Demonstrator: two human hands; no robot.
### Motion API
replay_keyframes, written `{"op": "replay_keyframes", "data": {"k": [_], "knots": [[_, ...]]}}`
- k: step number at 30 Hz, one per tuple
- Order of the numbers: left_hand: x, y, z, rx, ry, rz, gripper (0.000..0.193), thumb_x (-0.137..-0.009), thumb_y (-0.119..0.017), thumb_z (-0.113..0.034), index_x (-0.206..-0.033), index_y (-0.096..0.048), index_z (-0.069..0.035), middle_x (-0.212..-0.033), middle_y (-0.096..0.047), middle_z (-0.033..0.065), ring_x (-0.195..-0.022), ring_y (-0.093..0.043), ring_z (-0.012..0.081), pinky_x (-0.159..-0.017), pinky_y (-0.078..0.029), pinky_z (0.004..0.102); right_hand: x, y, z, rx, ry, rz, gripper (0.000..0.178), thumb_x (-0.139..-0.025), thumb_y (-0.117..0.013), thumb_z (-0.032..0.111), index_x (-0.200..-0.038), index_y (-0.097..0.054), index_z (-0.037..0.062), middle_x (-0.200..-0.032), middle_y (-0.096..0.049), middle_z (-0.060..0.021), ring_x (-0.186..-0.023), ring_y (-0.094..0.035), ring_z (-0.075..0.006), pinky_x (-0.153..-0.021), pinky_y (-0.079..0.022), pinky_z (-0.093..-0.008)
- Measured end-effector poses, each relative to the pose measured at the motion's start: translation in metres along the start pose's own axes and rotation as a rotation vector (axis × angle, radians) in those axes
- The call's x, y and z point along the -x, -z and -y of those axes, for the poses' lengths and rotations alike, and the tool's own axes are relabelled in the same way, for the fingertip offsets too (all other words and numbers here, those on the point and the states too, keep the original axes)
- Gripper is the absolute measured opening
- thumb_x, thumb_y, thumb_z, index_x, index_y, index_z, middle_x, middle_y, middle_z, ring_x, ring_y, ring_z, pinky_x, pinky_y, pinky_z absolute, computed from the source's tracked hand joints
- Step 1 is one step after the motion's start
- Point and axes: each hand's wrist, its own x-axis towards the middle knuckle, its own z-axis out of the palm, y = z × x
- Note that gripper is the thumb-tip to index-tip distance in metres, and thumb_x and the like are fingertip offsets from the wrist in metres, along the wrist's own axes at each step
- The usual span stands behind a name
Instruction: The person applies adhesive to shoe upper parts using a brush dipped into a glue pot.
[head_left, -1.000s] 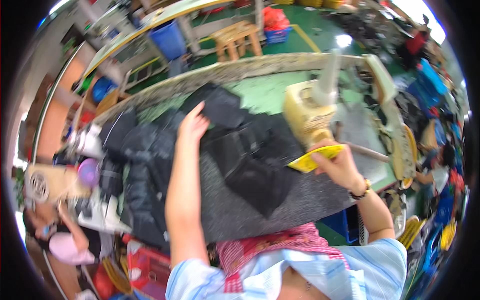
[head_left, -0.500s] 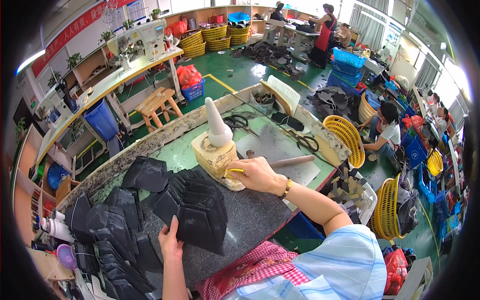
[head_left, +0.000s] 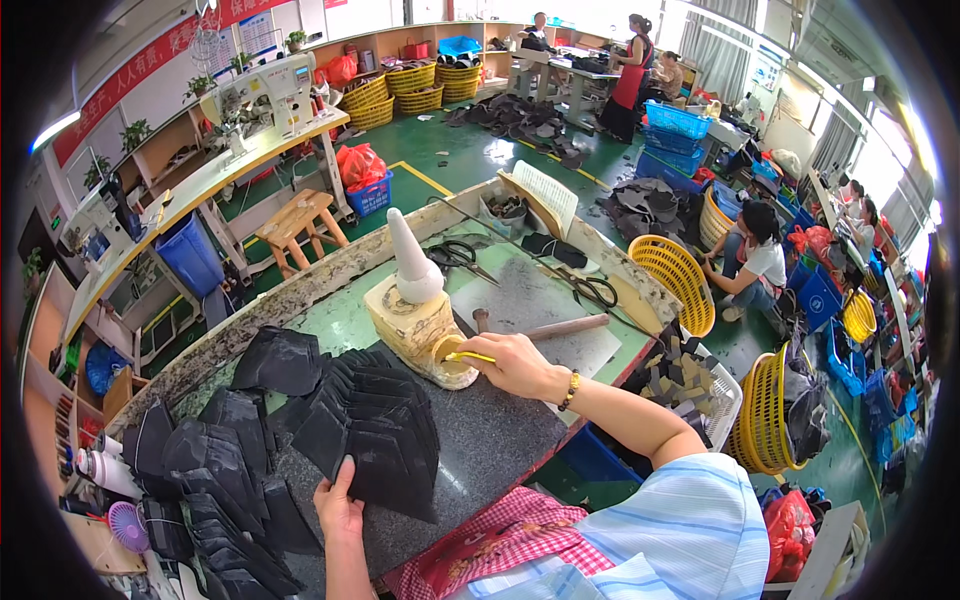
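Head view: brush at the glue pot, other hand on the fanned black pieces

Head view shows my right hand (head_left: pixel 515 365) with fingers clenched on a yellow-handled brush (head_left: pixel 468 357), its tip dipped at the rim of the cream-coloured pot (head_left: pixel 420 330), which sits mid-surface toward the far edge with a white cone (head_left: pixel 410 262) standing on top. My left hand (head_left: pixel 338 505) lies flat, fingers released and spread, pressing the near corner of a fanned stack of black cut pieces (head_left: pixel 375 440) close to the near edge of the dark surface (head_left: pixel 490 440).

These pieces look thin, soft and light, likely to slide over one another, so I judge they are best pinned flat at a corner or lifted by one edge. The brush seems light and stiff; a pinch grip near the middle of its handle suits it.

More black pieces (head_left: pixel 200 490) are heaped toward the left edge. A wooden-handled hammer (head_left: pixel 545 326) and scissors (head_left: pixel 458 254) lie beyond, by the far edge.
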Motion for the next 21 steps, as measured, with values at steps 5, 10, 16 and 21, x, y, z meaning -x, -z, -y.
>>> {"op": "replay_keyframes", "data": {"k": [5,10,16,21], "knots": [[0.006,-0.001,-0.002,0.074,0.031,-0.007,0.046,-0.076,-0.083,-0.012,-0.109,-0.053,-0.002,-0.105,-0.065,0.0112,-0.092,-0.066,0.0251,-0.077,-0.057,0.0421,0.009,0.002,0.008,-0.081,0.009,-0.061,0.018,-0.092,-0.061,0.017,-0.106,-0.063,0.0066,-0.088,-0.067,-0.0142,-0.076,-0.064,-0.0341,-0.065,-0.051,-0.0395],[0.009,0.014,0.002,0.067,0.023,-0.016,0.042,-0.079,-0.08,-0.01,-0.11,-0.054,0.0,-0.108,-0.064,0.0122,-0.096,-0.065,0.025,-0.081,-0.056,0.0404,0.017,0.01,0.008,-0.176,-0.205,-0.035,0.02,-0.092,-0.061,0.019,-0.104,-0.063,0.0035,-0.08,-0.068,-0.0141,-0.067,-0.067,-0.0283,-0.06,-0.051,-0.0379],[0.001,0.002,0.001,0.05,-0.045,0.12,0.054,-0.077,-0.081,-0.011,-0.121,-0.055,0.004,-0.116,-0.063,0.0135,-0.103,-0.063,0.0226,-0.085,-0.051,0.0314,0.001,0.017,0.016,-0.788,-0.65,0.179,0.023,-0.096,-0.06,0.021,-0.099,-0.063,-0.0009,-0.079,-0.069,-0.0089,-0.056,-0.064,-0.01,-0.049,-0.052,-0.0214],[-0.002,0.0,0.002,0.027,-0.054,0.002,0.054,-0.07,-0.087,-0.016,-0.109,-0.055,0.004,-0.102,-0.064,0.013,-0.083,-0.067,0.0195,-0.063,-0.053,0.0263,-0.068,-0.021,0.062,-0.875,-0.425,0.218,0.028,-0.096,-0.06,0.023,-0.105,-0.064,-0.0034,-0.086,-0.071,-0.0111,-0.058,-0.065,-0.01,-0.05,-0.052,-0.0203]]}}
